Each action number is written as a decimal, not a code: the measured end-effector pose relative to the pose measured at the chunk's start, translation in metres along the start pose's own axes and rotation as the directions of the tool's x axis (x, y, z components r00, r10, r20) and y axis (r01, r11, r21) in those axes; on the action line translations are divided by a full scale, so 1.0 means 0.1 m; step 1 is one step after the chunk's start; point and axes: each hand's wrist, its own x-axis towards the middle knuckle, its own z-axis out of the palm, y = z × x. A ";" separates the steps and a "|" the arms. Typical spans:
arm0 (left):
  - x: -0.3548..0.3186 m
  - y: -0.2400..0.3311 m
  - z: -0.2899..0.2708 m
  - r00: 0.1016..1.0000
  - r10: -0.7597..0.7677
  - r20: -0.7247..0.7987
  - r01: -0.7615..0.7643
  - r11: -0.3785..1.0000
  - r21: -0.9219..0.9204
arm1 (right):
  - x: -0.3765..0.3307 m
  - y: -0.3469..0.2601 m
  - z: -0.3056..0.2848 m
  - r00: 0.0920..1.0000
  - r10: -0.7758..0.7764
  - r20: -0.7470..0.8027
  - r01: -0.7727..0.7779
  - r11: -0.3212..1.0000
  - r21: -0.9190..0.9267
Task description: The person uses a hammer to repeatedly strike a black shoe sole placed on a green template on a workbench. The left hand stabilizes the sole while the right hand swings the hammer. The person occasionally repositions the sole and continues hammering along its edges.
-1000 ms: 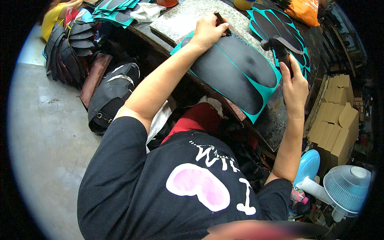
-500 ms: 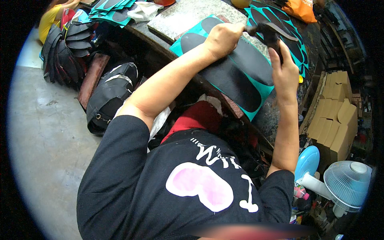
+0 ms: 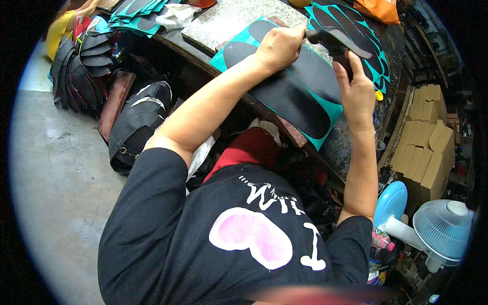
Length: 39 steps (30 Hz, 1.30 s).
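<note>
Above the workbench, both my hands are on a black, curved, strip-like piece that looks pliable; its exact kind I cannot make out. My left hand is closed at its left end, fingers pinched together. My right hand grips its lower right part, thumb and fingers around it. Below and between them lies a teal sheet with large black rounded shapes on it. Part of the sheet is hidden under my left hand and forearm. A reddish-brown board shows beneath its near edge.
A speckled stone slab lies behind the sheet. More teal sheets with black shapes lie at the far left and far right. A bundle of black pieces stands left. Cardboard boxes and a fan are at right.
My right hand has shifted slightly left with the black piece, which has turned a little. The rest of the view has slid slightly; my left hand keeps its pinch.
</note>
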 end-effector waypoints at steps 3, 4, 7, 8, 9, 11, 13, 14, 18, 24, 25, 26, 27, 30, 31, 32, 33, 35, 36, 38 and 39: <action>0.01 -0.08 0.03 0.916 -0.393 -0.083 0.336 0.863 -0.377 | -0.03 0.23 0.00 0.997 0.005 -0.076 -0.001 0.999 0.048; 0.02 -0.15 0.03 0.811 -0.581 0.062 0.492 0.622 -0.609 | -0.03 0.29 -0.07 0.994 -0.002 -0.108 0.004 1.000 0.018; 0.02 -0.23 0.08 0.850 -0.519 0.084 0.450 0.635 -0.628 | 0.01 0.31 -0.33 0.970 -0.085 -0.226 0.121 0.981 0.151; 0.02 -0.22 0.08 0.867 -0.491 0.084 0.443 0.684 -0.580 | 0.01 0.26 -0.40 0.957 -0.095 -0.272 0.153 0.968 0.198; 0.03 -0.23 0.06 0.904 -0.419 0.085 0.407 0.782 -0.472 | 0.00 0.21 -0.49 0.941 -0.106 -0.322 0.191 0.951 0.243; 0.02 -0.16 0.04 0.962 -0.273 0.019 0.260 0.893 -0.367 | -0.02 0.09 -0.50 0.926 -0.063 -0.373 0.209 0.908 0.364; 0.02 -0.07 0.01 0.993 -0.101 -0.057 0.086 0.974 -0.211 | -0.02 0.01 -0.34 0.937 -0.145 -0.316 0.237 0.932 0.276; 0.02 -0.02 0.01 0.999 -0.028 -0.038 0.024 0.993 -0.116 | -0.01 0.00 -0.23 0.913 -0.229 -0.337 0.307 0.931 0.199; 0.03 0.04 0.06 0.968 -0.246 -0.057 0.220 0.932 -0.288 | -0.03 0.20 -0.09 0.991 -0.035 -0.131 0.033 0.999 -0.020; 0.04 -0.10 0.07 0.894 -0.428 0.135 0.426 0.717 -0.552 | -0.01 0.29 -0.49 0.959 -0.070 -0.276 0.143 0.956 0.255; 0.04 -0.09 0.06 0.950 -0.304 0.076 0.309 0.870 -0.385 | -0.01 0.25 -0.51 0.931 -0.091 -0.354 0.205 0.932 0.299; 0.02 -0.05 0.05 0.969 -0.243 0.039 0.240 0.902 -0.359 | -0.02 0.19 -0.51 0.923 -0.127 -0.363 0.241 0.926 0.291; 0.02 -0.02 0.04 0.986 -0.164 0.004 0.157 0.933 -0.324 | -0.03 0.13 -0.46 0.908 -0.159 -0.388 0.280 0.919 0.278; 0.01 0.09 0.05 0.997 0.062 -0.048 -0.068 0.990 -0.127 | -0.02 0.06 -0.20 0.916 -0.303 -0.261 0.342 0.933 0.116; 0.02 0.11 0.06 1.000 0.026 -0.014 -0.028 0.993 -0.111 | -0.05 0.09 -0.15 0.961 -0.210 -0.182 0.227 0.971 0.077; 0.02 0.12 0.07 1.000 0.023 -0.006 -0.023 0.995 -0.097 | -0.06 0.13 -0.10 0.999 -0.033 -0.035 0.033 0.999 0.017; 0.04 0.08 0.07 0.987 -0.122 -0.101 0.097 0.970 -0.224 | -0.07 0.20 -0.09 0.995 -0.032 -0.091 0.030 0.999 -0.022; 0.09 -0.06 0.02 0.887 -0.428 -0.171 0.305 0.823 -0.478 | -0.10 0.34 -0.13 0.997 -0.002 -0.072 -0.003 0.998 -0.063; 0.11 -0.11 0.01 0.806 -0.575 -0.141 0.259 0.556 -0.790 | -0.10 0.40 -0.15 0.997 0.026 -0.068 -0.028 0.999 -0.029; 0.10 -0.21 -0.02 0.770 -0.621 -0.144 0.154 0.400 -0.903 | -0.11 0.47 -0.17 0.996 0.076 -0.044 -0.075 0.997 0.027; 0.08 -0.24 -0.04 0.816 -0.573 -0.081 0.250 0.475 -0.844 | -0.10 0.48 -0.17 0.996 0.071 -0.047 -0.069 0.997 0.023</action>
